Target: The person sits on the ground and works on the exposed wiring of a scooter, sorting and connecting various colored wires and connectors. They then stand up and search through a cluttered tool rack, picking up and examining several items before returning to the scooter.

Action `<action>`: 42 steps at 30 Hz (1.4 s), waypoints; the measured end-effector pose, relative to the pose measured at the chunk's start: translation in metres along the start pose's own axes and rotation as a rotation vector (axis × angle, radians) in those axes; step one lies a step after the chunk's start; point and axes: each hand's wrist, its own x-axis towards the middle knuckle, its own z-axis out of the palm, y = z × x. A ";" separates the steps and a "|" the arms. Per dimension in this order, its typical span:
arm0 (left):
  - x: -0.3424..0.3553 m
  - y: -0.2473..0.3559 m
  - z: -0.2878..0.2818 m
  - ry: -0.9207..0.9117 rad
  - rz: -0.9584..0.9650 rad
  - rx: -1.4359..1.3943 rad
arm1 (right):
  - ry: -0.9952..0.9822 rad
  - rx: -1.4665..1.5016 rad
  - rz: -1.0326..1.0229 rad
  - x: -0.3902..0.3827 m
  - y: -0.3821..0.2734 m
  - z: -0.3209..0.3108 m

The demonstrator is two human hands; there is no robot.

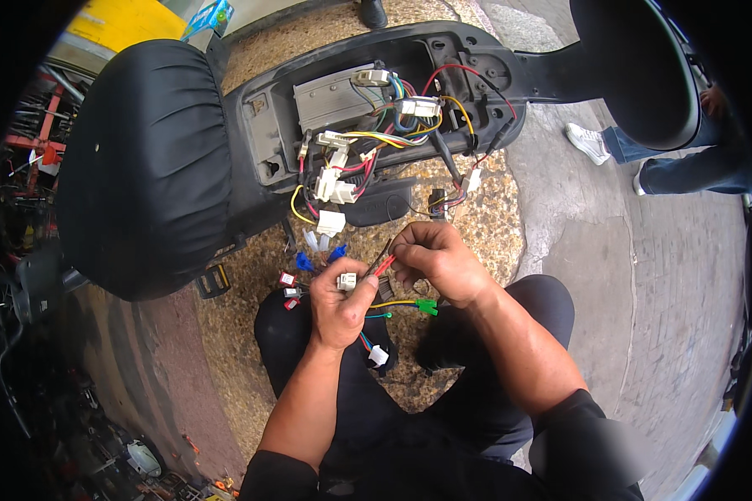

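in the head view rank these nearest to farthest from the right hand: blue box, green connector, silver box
1. Green connector: just below the right hand.
2. Silver box: up and left, inside the black frame.
3. Blue box: upper left, beyond the frame.

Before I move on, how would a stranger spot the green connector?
Find the person's dark-trousered legs. Between them, just below the right hand in the picture, a yellow wire ends in the green connector. Bright green sets it apart from the nearby white connector.
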 end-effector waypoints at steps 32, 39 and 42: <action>-0.002 -0.004 -0.003 -0.106 -0.076 0.040 | -0.025 0.116 -0.206 0.000 0.003 0.010; -0.001 -0.005 -0.003 -0.080 -0.085 -0.007 | -0.117 0.003 -0.087 0.001 0.002 0.000; -0.001 -0.002 -0.004 -0.107 -0.114 -0.100 | -0.100 0.017 -0.135 0.005 0.007 -0.004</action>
